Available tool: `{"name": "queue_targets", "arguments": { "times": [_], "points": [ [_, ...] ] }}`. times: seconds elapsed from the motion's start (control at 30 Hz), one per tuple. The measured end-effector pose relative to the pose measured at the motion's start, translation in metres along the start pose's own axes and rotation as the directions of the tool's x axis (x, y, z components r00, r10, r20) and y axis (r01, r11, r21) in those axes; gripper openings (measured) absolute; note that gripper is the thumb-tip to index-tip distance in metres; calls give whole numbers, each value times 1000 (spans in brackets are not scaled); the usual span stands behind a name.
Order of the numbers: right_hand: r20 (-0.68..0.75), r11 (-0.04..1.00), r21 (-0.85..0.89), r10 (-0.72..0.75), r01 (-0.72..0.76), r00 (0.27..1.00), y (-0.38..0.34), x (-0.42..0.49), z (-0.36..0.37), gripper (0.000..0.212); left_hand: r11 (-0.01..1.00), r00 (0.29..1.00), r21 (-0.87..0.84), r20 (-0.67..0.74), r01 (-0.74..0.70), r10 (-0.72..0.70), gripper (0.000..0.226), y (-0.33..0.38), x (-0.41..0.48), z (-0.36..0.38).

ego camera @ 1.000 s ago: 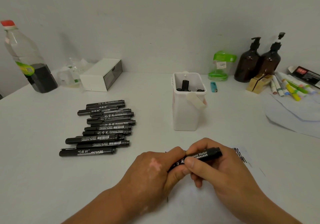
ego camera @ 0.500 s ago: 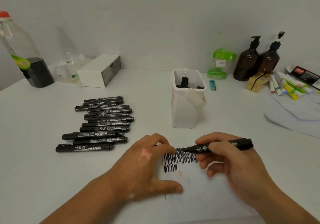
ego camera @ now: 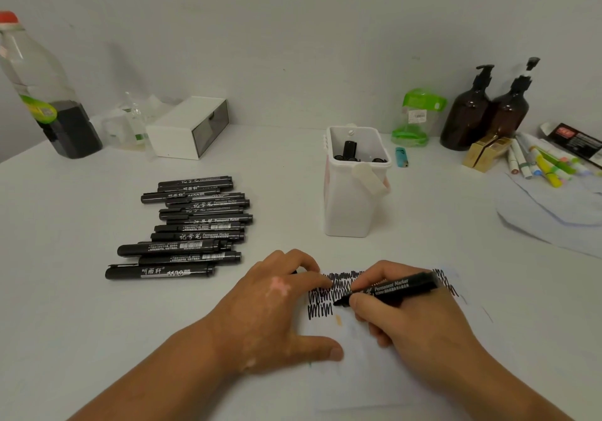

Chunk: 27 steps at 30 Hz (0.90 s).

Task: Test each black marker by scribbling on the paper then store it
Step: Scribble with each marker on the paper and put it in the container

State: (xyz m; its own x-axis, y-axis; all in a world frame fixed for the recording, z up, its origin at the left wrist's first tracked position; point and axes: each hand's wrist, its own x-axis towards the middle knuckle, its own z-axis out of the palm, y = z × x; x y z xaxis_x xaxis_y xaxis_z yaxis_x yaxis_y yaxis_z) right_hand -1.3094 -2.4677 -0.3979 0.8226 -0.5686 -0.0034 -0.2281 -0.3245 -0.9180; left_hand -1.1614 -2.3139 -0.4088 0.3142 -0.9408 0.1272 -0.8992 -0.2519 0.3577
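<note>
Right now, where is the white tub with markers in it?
In the head view the white tub stands mid-table beyond the paper, loose black markers to its left, a blue lighter to its right.

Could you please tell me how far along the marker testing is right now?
Done: a few markers stand in the white bin, and rows of black scribbles cover the top of the paper. In hand: the right hand holds an uncapped marker, tip on the paper, while the left hand steadies the sheet. Left: a pile of markers, roughly a dozen, lies to the left, apparently untested.
</note>
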Motion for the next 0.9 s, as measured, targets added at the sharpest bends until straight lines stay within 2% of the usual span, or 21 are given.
{"name": "queue_targets", "arguments": {
  "times": [0.3, 0.47, 0.6, 0.77, 0.9],
  "points": [
    [18, 990, -142, -21, 23, 1000, 1, 0, 0, 12, 1000, 1000, -2, -6, 3, -3, 87, -2, 1, 2],
    [-28, 996, -86, 0, -3, 1000, 3, 0, 0, 9, 1000, 1000, -10, -5, -3, 3, 85, -2, 1, 2],
    [5, 993, -121, -17, 18, 1000, 2, 1, -1, 12, 1000, 1000, -17, -9, 0, 0, 86, -2, 1, 2],
    [-33, 995, -102, -17, 13, 999, 4, 1, 0, 8, 1000, 1000, -23, -9, 7, -7, 84, -1, 0, 1],
    [-20, 987, -159, -31, 27, 999, 5, 2, -1, 11, 1000, 1000, -19, 0, 14, -14, 86, 0, 0, 1]
  ]
}}
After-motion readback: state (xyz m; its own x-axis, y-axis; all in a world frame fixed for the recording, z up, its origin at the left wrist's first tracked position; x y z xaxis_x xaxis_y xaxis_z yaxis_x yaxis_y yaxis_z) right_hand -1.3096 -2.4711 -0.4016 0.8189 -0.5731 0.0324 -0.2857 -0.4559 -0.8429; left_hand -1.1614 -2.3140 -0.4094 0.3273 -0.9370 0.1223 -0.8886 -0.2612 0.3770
